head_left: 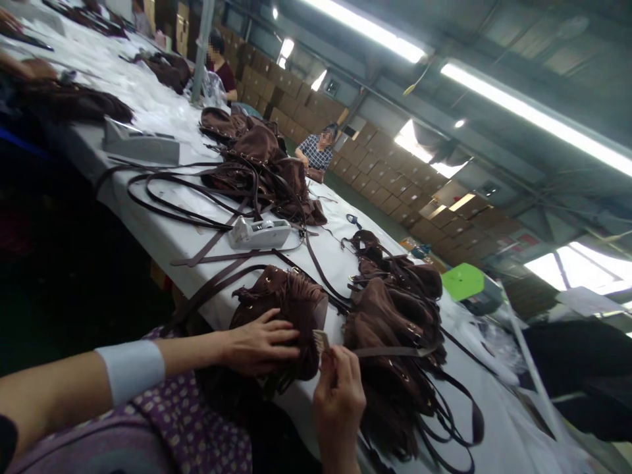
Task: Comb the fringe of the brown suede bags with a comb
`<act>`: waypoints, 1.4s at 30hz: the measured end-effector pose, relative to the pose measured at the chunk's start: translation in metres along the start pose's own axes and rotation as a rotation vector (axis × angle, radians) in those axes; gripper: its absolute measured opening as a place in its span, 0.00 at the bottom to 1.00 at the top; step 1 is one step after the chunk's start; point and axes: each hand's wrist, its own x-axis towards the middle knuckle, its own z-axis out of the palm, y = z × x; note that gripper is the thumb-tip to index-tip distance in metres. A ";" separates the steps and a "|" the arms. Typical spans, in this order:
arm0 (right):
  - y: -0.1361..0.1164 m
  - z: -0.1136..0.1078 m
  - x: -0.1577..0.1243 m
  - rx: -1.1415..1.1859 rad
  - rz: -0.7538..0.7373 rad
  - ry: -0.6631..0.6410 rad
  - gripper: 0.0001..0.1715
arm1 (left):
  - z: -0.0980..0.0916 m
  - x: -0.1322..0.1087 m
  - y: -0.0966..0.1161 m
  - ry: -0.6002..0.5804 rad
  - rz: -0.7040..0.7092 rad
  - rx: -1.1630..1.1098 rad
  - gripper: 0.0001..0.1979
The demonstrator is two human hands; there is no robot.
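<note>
A dark brown fringed bag [276,299] lies at the near table edge in the head view, with metal eyelets and a long strap. My left hand [264,342] rests on it, fingers spread flat against its surface. At the bag's right side, my right hand [340,388] pinches a small pale comb [320,341] with its teeth toward the bag. The comb's other end is hidden in my fingers. Just right of that hand lies a heap of similar brown bags [385,309] with straps trailing off.
A tape dispenser [261,232] stands behind the bag, near loose straps and another bag pile [261,151]. A second dispenser [141,143] is farther left. Co-workers sit along the white table [340,207]. A metal pole [202,52] rises at its far part; stacked cartons [375,168] line the wall.
</note>
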 end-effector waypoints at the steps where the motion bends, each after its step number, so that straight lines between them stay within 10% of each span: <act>1: 0.001 0.009 -0.001 -0.050 -0.056 -0.030 0.17 | 0.000 -0.008 0.007 -0.025 0.087 -0.032 0.28; 5: 0.003 0.031 0.003 -0.287 -0.043 -0.217 0.18 | -0.006 -0.033 0.024 0.053 0.041 -0.161 0.26; 10: 0.019 0.035 0.004 -0.307 0.081 -0.223 0.20 | -0.011 -0.055 0.014 0.756 -0.935 -0.329 0.18; 13: 0.024 0.035 0.003 -0.326 0.102 -0.244 0.20 | -0.001 -0.064 0.004 0.728 -1.193 -0.595 0.26; 18: 0.029 0.037 0.001 -0.299 0.185 -0.251 0.21 | 0.011 -0.060 -0.002 0.663 -1.267 -0.924 0.30; 25: 0.029 0.039 -0.015 -0.048 0.298 -0.200 0.23 | -0.019 -0.028 0.004 0.394 -1.164 -1.623 0.26; 30: 0.012 0.029 -0.002 0.085 0.328 -0.166 0.23 | -0.058 -0.004 0.015 0.368 -0.918 -1.473 0.26; 37: -0.017 -0.049 0.034 0.342 0.384 0.012 0.26 | -0.126 0.009 0.008 0.369 -0.799 -1.574 0.27; 42: -0.006 -0.041 0.034 0.157 0.382 0.086 0.25 | -0.105 0.011 -0.016 0.345 -0.893 -1.490 0.25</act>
